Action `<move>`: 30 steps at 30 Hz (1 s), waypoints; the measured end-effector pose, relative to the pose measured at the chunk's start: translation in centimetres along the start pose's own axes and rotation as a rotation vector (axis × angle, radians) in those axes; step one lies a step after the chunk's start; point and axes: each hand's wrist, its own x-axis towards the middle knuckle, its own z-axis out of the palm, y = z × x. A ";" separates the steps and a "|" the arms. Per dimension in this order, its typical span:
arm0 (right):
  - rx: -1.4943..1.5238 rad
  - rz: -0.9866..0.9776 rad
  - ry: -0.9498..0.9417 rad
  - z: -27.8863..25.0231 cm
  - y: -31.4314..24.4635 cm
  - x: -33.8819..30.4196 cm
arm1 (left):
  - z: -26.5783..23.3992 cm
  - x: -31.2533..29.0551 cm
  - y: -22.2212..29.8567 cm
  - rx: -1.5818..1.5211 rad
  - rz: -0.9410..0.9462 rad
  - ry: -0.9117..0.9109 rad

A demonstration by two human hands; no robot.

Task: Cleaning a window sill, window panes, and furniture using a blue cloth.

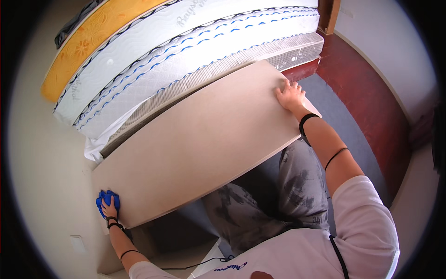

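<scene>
A long beige board (195, 144) stretches across the middle of the view, slanting from lower left to upper right. At its left end, my left hand (109, 208) holds a crumpled blue cloth (105, 197) against the surface. My fingers lie over the cloth and hide part of it. Near the board's right end rests my right hand (291, 96), fingers apart and slightly bent, palm side down, with nothing seen in it. Both arms are stretched wide, and my legs are below the board's near edge.
Several mattresses (153, 76) stand in a row beyond the board, white ones with blue trim and a yellow one (86, 46) farthest. A grey mat (341, 125) lies on red flooring (367, 116) at the right. Pale walls close both sides. A black cable (195, 266) runs near me.
</scene>
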 end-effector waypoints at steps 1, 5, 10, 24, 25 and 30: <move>-0.004 0.010 0.009 0.3 0.1 0.0 | 0.5 0.7 -0.1 0.064 0.088 0.003; -0.007 0.030 0.041 0.8 0.2 0.1 | 0.5 2.8 -1.1 0.083 0.106 0.049; -0.004 0.023 0.063 1.8 0.0 0.9 | 1.0 6.0 -3.5 -0.012 0.047 0.166; -0.122 0.097 -0.007 4.4 -0.7 1.5 | 3.6 8.1 -5.6 0.360 0.153 0.194; -0.091 0.101 -0.011 4.3 -0.7 1.0 | 1.0 7.9 -7.9 0.422 0.118 0.244; -0.137 0.148 0.001 3.4 0.2 1.6 | 2.2 5.4 0.3 0.417 0.082 0.015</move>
